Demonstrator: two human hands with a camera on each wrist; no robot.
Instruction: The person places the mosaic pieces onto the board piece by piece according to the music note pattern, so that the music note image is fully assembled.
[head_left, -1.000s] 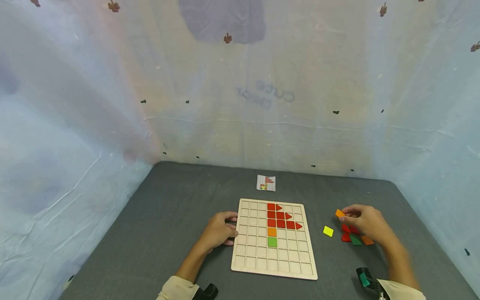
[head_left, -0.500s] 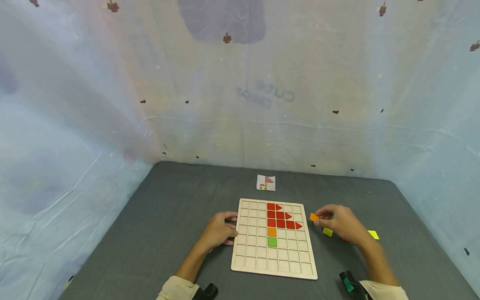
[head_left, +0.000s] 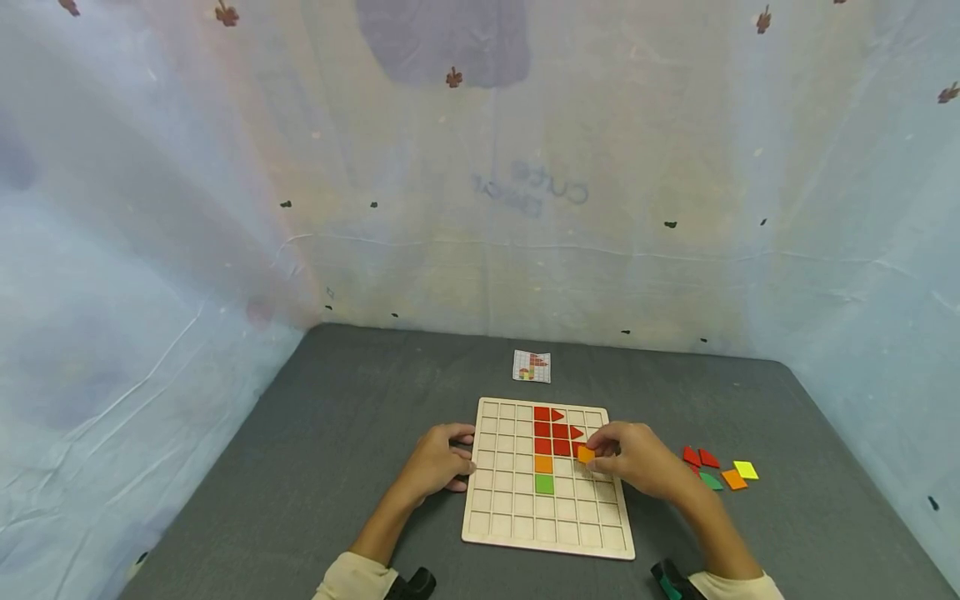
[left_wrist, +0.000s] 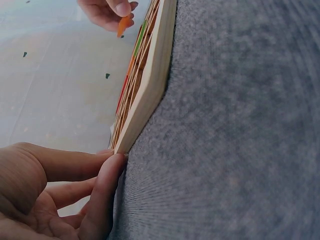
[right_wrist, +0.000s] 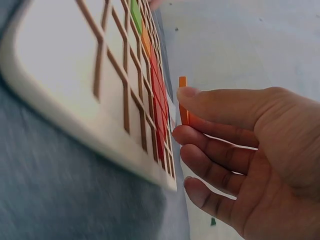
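Note:
In the head view a pale wooden grid board (head_left: 501, 504) lies on the dark table. Red square and pointed tiles (head_left: 543, 429) fill part of its upper rows, with an orange square tile (head_left: 543, 464) and a green square tile (head_left: 544, 483) below them. My left hand (head_left: 438, 460) is at the board's left side; in the left wrist view its thumb and finger pinch the board's edge (left_wrist: 145, 107). Over the board's right half, my right hand (head_left: 637, 457) pinches another orange square tile (head_left: 585, 454), held up off the board as the right wrist view shows.
Loose tiles lie right of the board: red pieces (head_left: 707, 457), a green piece (head_left: 709, 481), an orange one (head_left: 734, 479) and a yellow one (head_left: 745, 470). A small printed pattern card (head_left: 532, 366) lies behind the board. A patterned sheet (head_left: 480, 275) hangs around the table.
My right hand has carried the orange square tile leftward from the loose tiles to above the board. It now covers where a yellow tile lay. My left hand has stayed put.

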